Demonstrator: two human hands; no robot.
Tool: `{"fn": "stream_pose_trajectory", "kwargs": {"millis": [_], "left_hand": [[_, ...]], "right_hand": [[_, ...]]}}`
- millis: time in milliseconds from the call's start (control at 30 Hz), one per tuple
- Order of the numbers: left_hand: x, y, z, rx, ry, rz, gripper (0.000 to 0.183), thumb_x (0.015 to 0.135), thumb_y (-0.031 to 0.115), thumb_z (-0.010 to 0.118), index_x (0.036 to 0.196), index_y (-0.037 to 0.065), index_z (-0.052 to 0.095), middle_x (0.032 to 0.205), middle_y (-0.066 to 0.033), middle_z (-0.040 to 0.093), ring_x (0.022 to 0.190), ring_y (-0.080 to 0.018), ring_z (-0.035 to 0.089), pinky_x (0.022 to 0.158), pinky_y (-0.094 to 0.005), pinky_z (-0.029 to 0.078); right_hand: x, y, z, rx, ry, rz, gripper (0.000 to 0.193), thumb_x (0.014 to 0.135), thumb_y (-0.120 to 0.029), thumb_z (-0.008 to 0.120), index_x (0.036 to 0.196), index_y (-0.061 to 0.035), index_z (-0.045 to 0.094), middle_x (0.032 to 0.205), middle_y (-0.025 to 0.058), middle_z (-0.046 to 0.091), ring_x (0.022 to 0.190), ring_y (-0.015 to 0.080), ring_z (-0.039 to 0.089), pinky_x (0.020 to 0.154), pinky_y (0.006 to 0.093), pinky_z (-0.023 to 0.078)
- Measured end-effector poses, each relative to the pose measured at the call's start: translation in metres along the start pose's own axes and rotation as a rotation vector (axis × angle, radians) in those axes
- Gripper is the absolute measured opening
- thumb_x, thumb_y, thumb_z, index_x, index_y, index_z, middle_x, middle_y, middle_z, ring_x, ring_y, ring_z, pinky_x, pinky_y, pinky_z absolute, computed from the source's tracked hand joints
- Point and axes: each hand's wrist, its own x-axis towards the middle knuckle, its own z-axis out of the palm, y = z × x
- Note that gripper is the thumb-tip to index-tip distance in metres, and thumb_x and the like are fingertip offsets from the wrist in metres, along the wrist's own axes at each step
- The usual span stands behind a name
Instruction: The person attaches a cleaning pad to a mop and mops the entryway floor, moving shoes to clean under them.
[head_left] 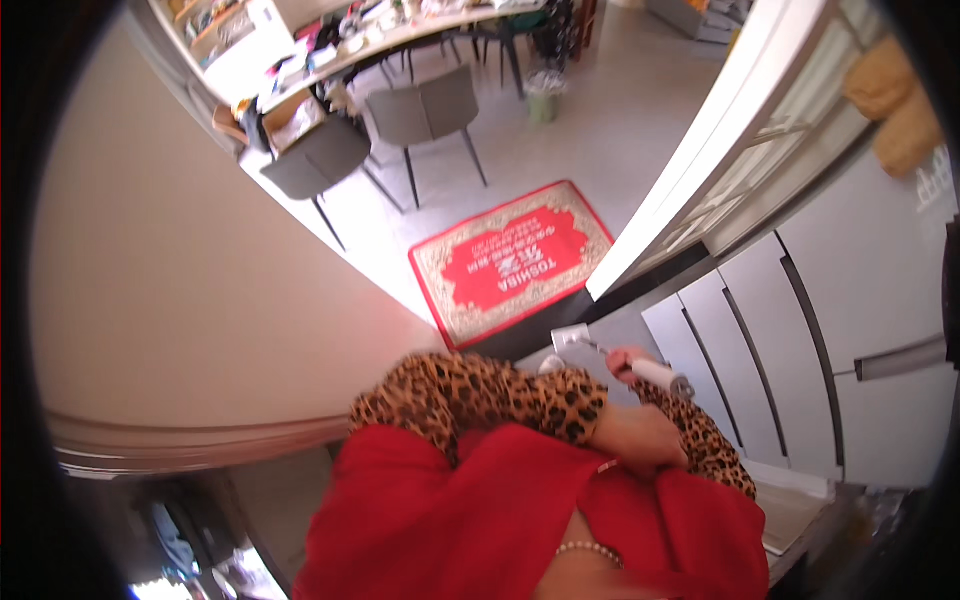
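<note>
L hand [640,438] is resting at 4–5 o'clock, fingers curled; unclear if it's pinching cloth. Just beyond, at 4, R hand [625,362] is gripping a white roller [658,376], fingers wrapped; it should be holding firm, w/ barrel free, clear of cupboards [765,340] at 3. Farther, red mat [512,262] is lying approx. 12.

Mat [515,262] ahead — chairs [425,108] beyond — cylinder [656,377], cabinets [885,425] right

Cylinder [657,376] smooth; rod [594,346] shiny, metal-looking; garment [440,510] matt cloth; drawer fronts [775,320] smooth.
</note>
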Motion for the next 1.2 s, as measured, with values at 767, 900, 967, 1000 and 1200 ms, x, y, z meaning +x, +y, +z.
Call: {"fn": "stream_pose_trajectory", "kwargs": {"millis": [767, 900, 967, 1000, 1200], "left_hand": [[-0.027, -0.109, -0.125, 0.494, 0.501, -0.04, 0.015, 0.071, 0.013, 0.047, 0.08, 0.001, 0.044, 0.071, -0.0083, 0.046, 0.068, -0.0214, 0.05, 0.058, -0.0307, 0.044], [-0.023, -0.091, -0.113, 0.621, 0.577, 0.063, 0.013, 0.069, 0.008, 0.046, 0.079, 0.0, 0.045, 0.067, -0.0081, 0.043, 0.065, -0.0197, 0.049, 0.057, -0.0285, 0.042], [-0.021, -0.086, -0.113, 0.556, 0.51, 0.065, 0.013, 0.069, 0.008, 0.046, 0.078, 0.0, 0.044, 0.069, -0.0088, 0.043, 0.067, -0.0206, 0.05, 0.059, -0.0296, 0.042], [-0.021, -0.086, -0.115, 0.572, 0.499, 0.07, 0.013, 0.069, 0.008, 0.046, 0.078, 0.0, 0.044, 0.069, -0.0088, 0.043, 0.067, -0.0206, 0.05, 0.059, -0.0296, 0.042], [-0.019, -0.096, -0.118, 0.496, 0.355, 0.053, 0.019, 0.068, 0.012, 0.047, 0.081, -0.001, 0.045, 0.074, -0.0115, 0.045, 0.073, -0.0243, 0.049, 0.064, -0.0329, 0.043]], "right_hand": [[0.09, -0.161, 0.151, -0.272, -0.061, 0.341, 0.008, 0.077, -0.003, 0.047, 0.075, -0.0003, 0.04, 0.063, 0.002, 0.043, 0.051, 0.009, 0.044, 0.048, 0.0181, 0.041], [0.085, -0.15, 0.147, -0.247, -0.039, 0.296, 0.007, 0.08, -0.005, 0.044, 0.083, 0.0006, 0.042, 0.061, 0.002, 0.041, 0.047, 0.0083, 0.043, 0.043, 0.0184, 0.041], [0.081, -0.143, 0.146, -0.197, -0.04, 0.196, 0.012, 0.082, -0.009, 0.041, 0.08, 0.0033, 0.041, 0.061, 0.0031, 0.042, 0.046, 0.0104, 0.044, 0.042, 0.0202, 0.043], [0.079, -0.148, 0.147, -0.179, -0.05, 0.215, 0.014, 0.082, -0.01, 0.039, 0.078, 0.0023, 0.041, 0.06, 0.0033, 0.043, 0.046, 0.0108, 0.045, 0.042, 0.0204, 0.043], [0.065, -0.18, 0.13, -0.105, -0.16, 0.117, 0.015, 0.082, -0.012, 0.039, 0.072, -0.0003, 0.042, 0.059, 0.0035, 0.044, 0.046, 0.0118, 0.045, 0.045, 0.0206, 0.043]]}}
